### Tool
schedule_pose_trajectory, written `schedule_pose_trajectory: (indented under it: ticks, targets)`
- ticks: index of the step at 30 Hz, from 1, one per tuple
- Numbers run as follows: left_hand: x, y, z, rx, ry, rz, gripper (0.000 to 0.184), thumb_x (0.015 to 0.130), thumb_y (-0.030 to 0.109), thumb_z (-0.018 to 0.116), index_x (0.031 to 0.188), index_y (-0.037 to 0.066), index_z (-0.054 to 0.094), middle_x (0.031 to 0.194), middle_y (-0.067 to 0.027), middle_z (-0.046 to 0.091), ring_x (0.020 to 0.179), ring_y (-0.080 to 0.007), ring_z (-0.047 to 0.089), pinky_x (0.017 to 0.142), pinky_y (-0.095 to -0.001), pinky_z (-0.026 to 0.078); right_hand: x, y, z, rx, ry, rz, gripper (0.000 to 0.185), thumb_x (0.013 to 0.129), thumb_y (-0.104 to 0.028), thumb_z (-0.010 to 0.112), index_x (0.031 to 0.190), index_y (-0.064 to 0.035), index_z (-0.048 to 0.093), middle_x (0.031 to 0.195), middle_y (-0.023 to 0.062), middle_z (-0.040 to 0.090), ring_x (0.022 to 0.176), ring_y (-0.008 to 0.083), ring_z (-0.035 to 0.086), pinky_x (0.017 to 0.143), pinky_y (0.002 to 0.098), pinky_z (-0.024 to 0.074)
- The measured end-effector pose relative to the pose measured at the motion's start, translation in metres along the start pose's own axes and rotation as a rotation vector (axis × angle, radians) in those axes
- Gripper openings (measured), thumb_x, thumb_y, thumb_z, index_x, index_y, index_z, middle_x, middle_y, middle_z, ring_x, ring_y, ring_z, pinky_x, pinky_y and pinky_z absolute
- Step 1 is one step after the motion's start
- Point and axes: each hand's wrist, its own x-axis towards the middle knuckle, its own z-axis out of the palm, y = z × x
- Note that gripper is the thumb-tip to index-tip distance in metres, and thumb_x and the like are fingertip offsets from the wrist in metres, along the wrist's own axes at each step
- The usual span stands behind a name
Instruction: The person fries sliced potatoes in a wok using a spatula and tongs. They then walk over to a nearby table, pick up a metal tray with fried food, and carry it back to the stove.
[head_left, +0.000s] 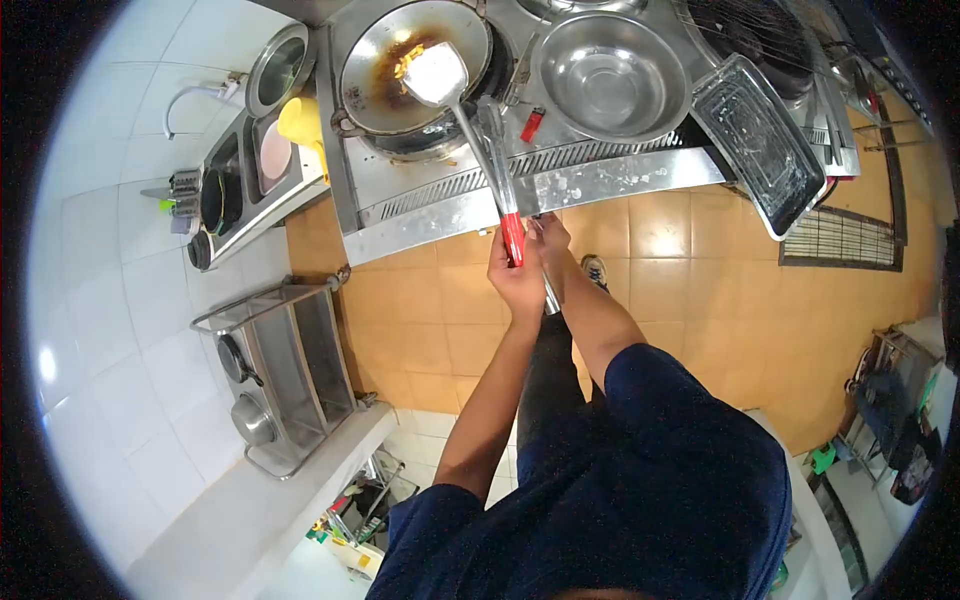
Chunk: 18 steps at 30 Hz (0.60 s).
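A metal spatula (436, 76) has its broad blade over the wok (362, 84), and its shaft runs back toward my hands. My left hand (519, 287) is closed around a red handle (513, 240) at the near end of that shaft. Close beside the shaft is a slim metal utensil (494, 135) that looks like tongs. My right hand (551, 238) is closed around a metal utensil (551, 298) whose silver end shows between my hands; its kind is hidden. Yellow-orange food pieces (405, 62) and brown residue are in the wok.
A wide steel bowl (614, 77) sits right of the wok, with a red lighter (532, 125) between them. Farther right, a dark rectangular tray (757, 140) overhangs the stove's front edge (630, 178). A sink counter (262, 195) and a wire-framed rack (290, 350) stand left.
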Motion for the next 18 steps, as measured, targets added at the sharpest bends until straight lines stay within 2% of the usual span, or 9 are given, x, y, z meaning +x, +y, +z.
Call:
schedule_pose_trajectory:
  ticks: [3, 9, 12, 15, 18]
  targets:
    - [-0.002, 0.008, -0.002, 0.011, -0.009, -0.039, 0.024, 0.089, 0.008, 0.064, 0.109, -0.002, 0.057, 0.067, 0.0004, 0.055, 0.044, -0.0057, 0.048, 0.039, -0.0224, 0.039, 0.009, 0.001, -0.014, 0.007, -0.108, 0.034, 0.019, 0.094, -0.015, 0.056, 0.111, -0.0068, 0.056, 0.095, 0.0059, 0.063, 0.084, 0.0191, 0.063, 0.072, 0.0291, 0.0551]
    - [0.007, 0.001, -0.007, 0.039, 0.020, 0.027, 0.023, 0.089, 0.007, 0.064, 0.109, -0.001, 0.057, 0.067, 0.0012, 0.055, 0.044, -0.0054, 0.048, 0.039, -0.0225, 0.038, 0.002, -0.003, 0.003, 0.035, 0.103, 0.054, 0.013, 0.095, -0.014, 0.054, 0.106, -0.0072, 0.057, 0.088, 0.0061, 0.063, 0.073, 0.0188, 0.063, 0.064, 0.0260, 0.0555]
    - [0.010, -0.002, -0.010, 0.006, 0.032, -0.004, 0.023, 0.089, 0.007, 0.064, 0.109, 0.000, 0.057, 0.068, 0.0013, 0.055, 0.045, -0.0051, 0.048, 0.039, -0.0222, 0.038, -0.009, -0.010, 0.019, -0.014, 0.210, 0.041, 0.012, 0.096, -0.012, 0.051, 0.104, -0.0062, 0.058, 0.085, 0.0064, 0.063, 0.070, 0.0187, 0.063, 0.062, 0.0259, 0.0555]
    - [0.012, -0.001, -0.012, -0.003, 0.027, -0.003, 0.023, 0.089, 0.008, 0.064, 0.110, 0.000, 0.058, 0.069, 0.0010, 0.056, 0.045, -0.0051, 0.047, 0.040, -0.0220, 0.038, -0.018, -0.013, 0.030, -0.056, 0.219, 0.020, 0.020, 0.100, -0.018, 0.044, 0.106, -0.0029, 0.056, 0.090, 0.0086, 0.062, 0.077, 0.0189, 0.062, 0.071, 0.0291, 0.0565]
    - [0.013, 0.001, -0.013, 0.009, 0.025, 0.002, 0.024, 0.089, 0.008, 0.064, 0.110, 0.000, 0.057, 0.069, 0.0009, 0.056, 0.045, -0.0054, 0.048, 0.040, -0.0220, 0.038, -0.018, -0.013, 0.031, -0.093, 0.229, 0.020, 0.020, 0.100, -0.017, 0.045, 0.107, -0.0022, 0.057, 0.091, 0.0092, 0.063, 0.077, 0.0197, 0.063, 0.069, 0.0290, 0.0570]
